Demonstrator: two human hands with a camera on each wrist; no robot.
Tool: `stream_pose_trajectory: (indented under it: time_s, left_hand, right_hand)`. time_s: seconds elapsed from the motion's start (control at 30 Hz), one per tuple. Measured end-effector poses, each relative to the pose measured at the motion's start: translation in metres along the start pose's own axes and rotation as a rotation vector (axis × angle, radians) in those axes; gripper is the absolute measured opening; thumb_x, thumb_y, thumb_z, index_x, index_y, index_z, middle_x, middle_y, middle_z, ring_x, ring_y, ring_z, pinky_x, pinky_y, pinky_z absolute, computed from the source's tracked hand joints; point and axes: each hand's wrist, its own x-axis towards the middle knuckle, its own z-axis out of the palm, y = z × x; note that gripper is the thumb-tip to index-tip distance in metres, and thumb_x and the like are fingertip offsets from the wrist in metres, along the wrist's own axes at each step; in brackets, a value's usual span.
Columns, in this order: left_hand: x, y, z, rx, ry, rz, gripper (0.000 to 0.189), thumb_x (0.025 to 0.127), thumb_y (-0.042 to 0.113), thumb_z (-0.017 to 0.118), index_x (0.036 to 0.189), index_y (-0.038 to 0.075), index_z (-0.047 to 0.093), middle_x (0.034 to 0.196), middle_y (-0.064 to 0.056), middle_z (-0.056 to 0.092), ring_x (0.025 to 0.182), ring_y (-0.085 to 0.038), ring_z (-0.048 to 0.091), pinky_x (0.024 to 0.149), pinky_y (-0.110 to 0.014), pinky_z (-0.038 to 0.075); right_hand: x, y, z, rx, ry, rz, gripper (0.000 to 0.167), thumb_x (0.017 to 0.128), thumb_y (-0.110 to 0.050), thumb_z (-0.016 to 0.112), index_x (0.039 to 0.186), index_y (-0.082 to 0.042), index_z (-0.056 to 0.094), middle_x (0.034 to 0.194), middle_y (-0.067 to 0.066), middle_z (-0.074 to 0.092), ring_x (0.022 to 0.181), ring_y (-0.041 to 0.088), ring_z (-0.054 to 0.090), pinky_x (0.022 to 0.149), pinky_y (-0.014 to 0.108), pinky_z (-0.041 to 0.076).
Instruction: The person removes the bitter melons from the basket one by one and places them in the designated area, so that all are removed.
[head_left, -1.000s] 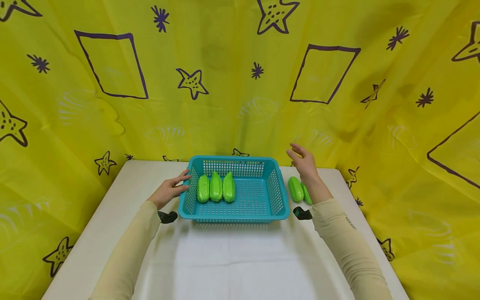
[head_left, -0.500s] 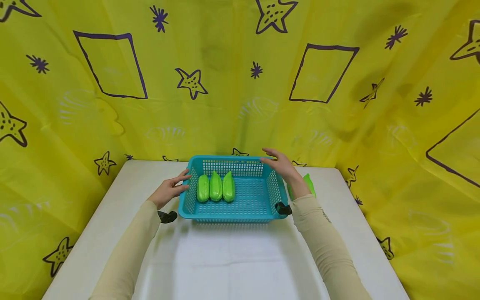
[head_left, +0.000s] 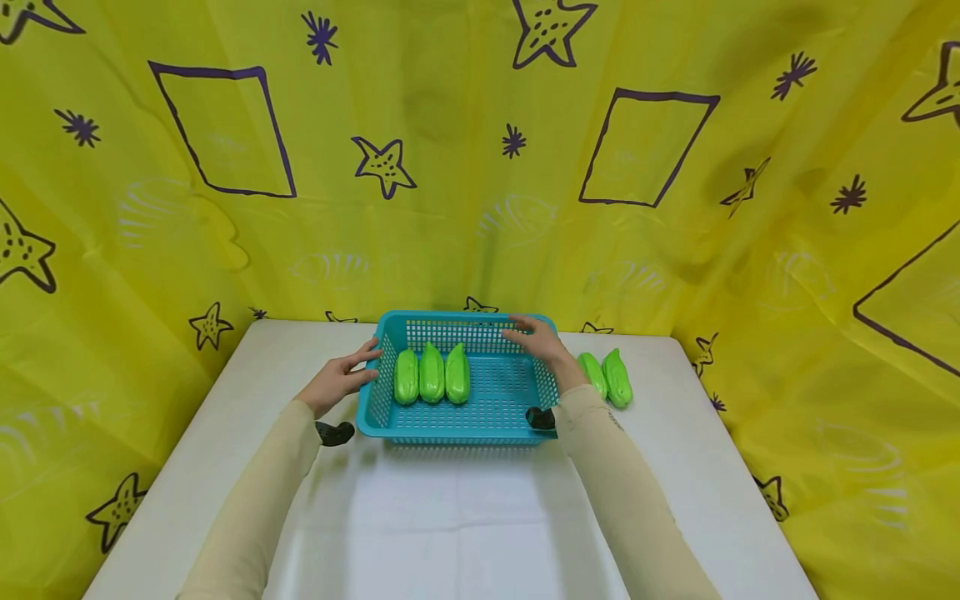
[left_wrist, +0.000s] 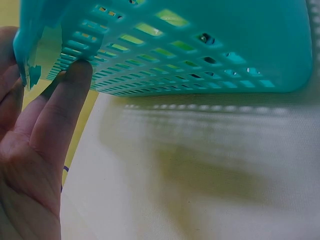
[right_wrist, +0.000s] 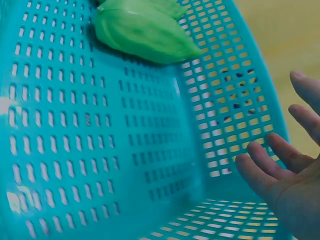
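A teal perforated plastic basket (head_left: 465, 435) stands on the white table. Three glossy, elongated green vegetables (head_left: 432, 373) with tapered tips lie side by side along its left end; their exact kind is unclear. My left hand (head_left: 336, 385) touches the basket's left end with extended fingers, and in the left wrist view a fingertip (left_wrist: 80, 70) meets the outer wall beneath the rim. Over the basket's right part hovers my right hand (head_left: 546, 346), its fingers spread and holding nothing. The right wrist view shows that hand (right_wrist: 300, 185) beside the far wall, apart from the green vegetables (right_wrist: 142, 30).
Two more green vegetables (head_left: 617, 379) lie on the table just right of the basket, one partly behind my right forearm. Yellow patterned curtains (head_left: 465, 233) enclose the table (head_left: 450, 517) at the back and sides. A dark wrist camera (head_left: 540, 418) juts out over the basket.
My right hand has moved left, from above the two loose green vegetables to over the basket's right part, uncovering those two. The left hand and the basket have stayed put.
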Motion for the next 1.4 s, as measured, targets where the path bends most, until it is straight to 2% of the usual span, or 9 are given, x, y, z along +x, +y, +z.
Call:
stream_pose_trajectory:
  time_s: [0.17, 0.37, 0.57, 0.83, 1.07, 1.1, 1.23, 1.4]
  left_hand:
    - [0.003, -0.009, -0.004, 0.009, -0.001, 0.008, 0.057, 0.101, 0.021, 0.057, 0.152, 0.006, 0.036, 0.163, 0.007, 0.012, 0.145, -0.037, 0.021, 0.109, -0.054, 0.036]
    - [0.003, -0.01, -0.005, 0.016, -0.005, 0.008, 0.059, 0.1, 0.023, 0.058, 0.152, 0.006, 0.035, 0.163, 0.007, 0.011, 0.147, -0.034, 0.016, 0.109, -0.052, 0.037]
    - [0.004, -0.009, -0.003, 0.019, 0.005, -0.002, 0.056, 0.101, 0.021, 0.057, 0.152, 0.007, 0.037, 0.163, 0.009, 0.013, 0.147, -0.032, 0.017, 0.108, -0.052, 0.037]
    - [0.005, -0.012, -0.005, 0.017, 0.001, 0.003, 0.056, 0.1, 0.022, 0.058, 0.151, 0.008, 0.038, 0.163, 0.006, 0.013, 0.146, -0.035, 0.02, 0.108, -0.051, 0.038]
    - [-0.007, 0.018, 0.003, -0.008, -0.01, -0.017, 0.055, 0.102, 0.012, 0.054, 0.151, 0.001, 0.034, 0.163, 0.002, 0.011, 0.146, -0.037, 0.017, 0.11, -0.055, 0.034]
    - [-0.007, 0.018, 0.003, -0.006, -0.008, -0.016, 0.055, 0.102, 0.013, 0.054, 0.151, 0.001, 0.034, 0.163, 0.002, 0.011, 0.146, -0.037, 0.017, 0.11, -0.055, 0.034]
    - [-0.006, 0.014, 0.003, -0.003, 0.001, -0.011, 0.055, 0.102, 0.013, 0.054, 0.151, 0.001, 0.034, 0.164, 0.002, 0.011, 0.145, -0.039, 0.019, 0.11, -0.056, 0.033]
    - [0.001, -0.001, -0.001, 0.015, 0.005, -0.013, 0.056, 0.101, 0.019, 0.056, 0.152, 0.007, 0.036, 0.163, 0.007, 0.012, 0.146, -0.035, 0.019, 0.11, -0.053, 0.035]
  right_hand:
    - [0.001, 0.001, 0.006, 0.023, -0.003, 0.04, 0.058, 0.097, -0.03, 0.062, 0.149, -0.013, 0.042, 0.151, 0.018, 0.034, 0.134, 0.039, 0.039, 0.105, 0.051, 0.042]
    - [0.002, 0.004, 0.012, 0.01, -0.001, 0.06, 0.056, 0.098, -0.029, 0.062, 0.149, -0.014, 0.043, 0.15, 0.018, 0.036, 0.134, 0.039, 0.039, 0.104, 0.051, 0.043]
    - [0.004, 0.008, 0.022, -0.029, -0.003, 0.061, 0.054, 0.098, -0.03, 0.062, 0.147, -0.015, 0.046, 0.149, 0.018, 0.038, 0.134, 0.037, 0.041, 0.103, 0.05, 0.045]
    - [0.007, 0.004, 0.036, 0.015, -0.057, 0.065, 0.053, 0.098, -0.026, 0.062, 0.147, -0.011, 0.046, 0.152, 0.019, 0.036, 0.136, 0.037, 0.039, 0.104, 0.052, 0.043]
    - [0.013, 0.005, 0.053, 0.031, -0.099, 0.086, 0.053, 0.097, -0.023, 0.064, 0.146, -0.012, 0.048, 0.152, 0.018, 0.037, 0.136, 0.038, 0.039, 0.103, 0.053, 0.044]
    - [0.014, 0.004, 0.055, 0.028, -0.102, 0.089, 0.053, 0.096, -0.023, 0.065, 0.145, -0.012, 0.049, 0.152, 0.018, 0.037, 0.135, 0.038, 0.04, 0.103, 0.053, 0.045]
    - [0.018, 0.003, 0.062, 0.04, -0.127, 0.102, 0.052, 0.096, -0.023, 0.065, 0.145, -0.012, 0.05, 0.151, 0.018, 0.039, 0.135, 0.038, 0.041, 0.101, 0.051, 0.047]
    - [0.02, 0.003, 0.068, 0.065, -0.143, 0.114, 0.05, 0.096, -0.021, 0.065, 0.144, -0.014, 0.051, 0.151, 0.018, 0.038, 0.135, 0.038, 0.041, 0.101, 0.052, 0.047]
